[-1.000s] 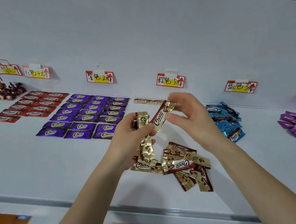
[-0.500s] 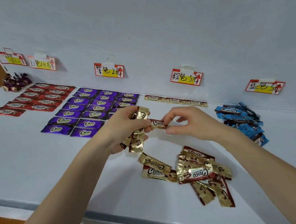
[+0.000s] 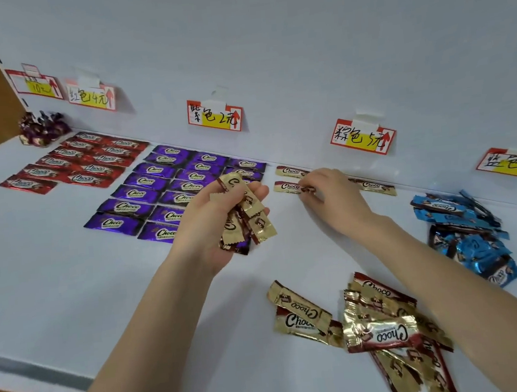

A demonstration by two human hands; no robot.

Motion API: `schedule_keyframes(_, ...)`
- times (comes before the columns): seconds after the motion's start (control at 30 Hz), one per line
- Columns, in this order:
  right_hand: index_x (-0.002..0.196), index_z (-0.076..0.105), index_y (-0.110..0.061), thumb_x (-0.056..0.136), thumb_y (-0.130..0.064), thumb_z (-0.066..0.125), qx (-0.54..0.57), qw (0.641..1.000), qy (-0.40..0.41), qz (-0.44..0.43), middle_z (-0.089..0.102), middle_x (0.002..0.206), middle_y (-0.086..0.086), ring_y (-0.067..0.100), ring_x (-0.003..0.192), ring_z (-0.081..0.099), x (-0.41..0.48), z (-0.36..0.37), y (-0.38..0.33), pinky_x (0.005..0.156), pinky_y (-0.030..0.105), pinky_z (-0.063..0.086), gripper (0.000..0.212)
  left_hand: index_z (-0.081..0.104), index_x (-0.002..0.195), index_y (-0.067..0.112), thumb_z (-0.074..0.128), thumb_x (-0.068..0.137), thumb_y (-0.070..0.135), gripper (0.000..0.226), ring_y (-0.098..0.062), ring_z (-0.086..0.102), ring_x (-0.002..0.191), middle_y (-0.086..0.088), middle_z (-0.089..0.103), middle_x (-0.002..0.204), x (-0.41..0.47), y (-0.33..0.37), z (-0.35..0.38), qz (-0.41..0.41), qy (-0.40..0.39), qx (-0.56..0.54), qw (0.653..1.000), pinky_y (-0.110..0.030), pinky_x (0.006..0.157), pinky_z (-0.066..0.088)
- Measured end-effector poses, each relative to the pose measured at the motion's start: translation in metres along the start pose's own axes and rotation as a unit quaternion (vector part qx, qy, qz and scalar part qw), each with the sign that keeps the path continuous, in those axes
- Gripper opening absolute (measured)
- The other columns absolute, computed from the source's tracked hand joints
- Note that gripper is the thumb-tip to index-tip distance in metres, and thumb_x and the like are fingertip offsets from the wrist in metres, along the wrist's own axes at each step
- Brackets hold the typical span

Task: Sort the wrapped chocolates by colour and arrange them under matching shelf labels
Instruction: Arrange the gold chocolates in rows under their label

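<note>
- Head view: the right grip [image 3: 330, 198] is pinching the right end of a gold bar [image 3: 291, 187]. The bar is lying flat on the shelf [image 3: 103, 305], its long axis running left-right, just on the near side of the far row [image 3: 291, 171] and left of the brown label [image 3: 362, 137].
- The left grip [image 3: 221, 221] is clasping a gold bundle [image 3: 248, 215] just left of the right grip, its bars pointing roughly far-to-near.
- My judgement: the next bar is going to need a quarter turn before landing to the right, and the right grip is the nearer one to that slot.
</note>
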State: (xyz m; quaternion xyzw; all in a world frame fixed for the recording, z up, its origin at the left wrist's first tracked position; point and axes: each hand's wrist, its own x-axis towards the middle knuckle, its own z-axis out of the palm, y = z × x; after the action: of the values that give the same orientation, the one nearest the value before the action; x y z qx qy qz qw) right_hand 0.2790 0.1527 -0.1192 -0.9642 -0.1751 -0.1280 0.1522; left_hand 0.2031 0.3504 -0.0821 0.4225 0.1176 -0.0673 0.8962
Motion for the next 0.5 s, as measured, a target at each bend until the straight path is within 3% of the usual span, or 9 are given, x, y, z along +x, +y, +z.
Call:
schedule_keyframes(0.33,0.114,0.063,-0.009,0.096,-0.02,0.045,0.023,1.0,0.015,0.003,0.059,0.12,0.006,0.025,0.113,0.048,-0.008,0.0107,-0.0007,0.093,0.026,0.031,0.028,0.056,0.097,0.002,0.04,0.095,0.0,0.017,-0.021,0.072,0.074,-0.014,0.073,0.079,0.0009,-0.0027,-0.0025,-0.019,0.024,-0.024,0.999,-0.033,0.052,0.056)
schedule_keyframes(0.5,0.115,0.062,-0.01,0.096,-0.021,0.044,0.04,0.999,0.025,0.003,0.059,0.12,0.005,0.023,0.113,0.047,-0.0091,0.0101,-0.0007,0.09,0.023,0.03,0.028,0.056,0.099,0.002,0.041,0.094,-0.003,0.017,-0.019,0.072,0.074,-0.013,0.073,0.08,0.0009,-0.0014,-0.0027,-0.016,0.025,-0.002,1.0,-0.031,0.051,0.056)
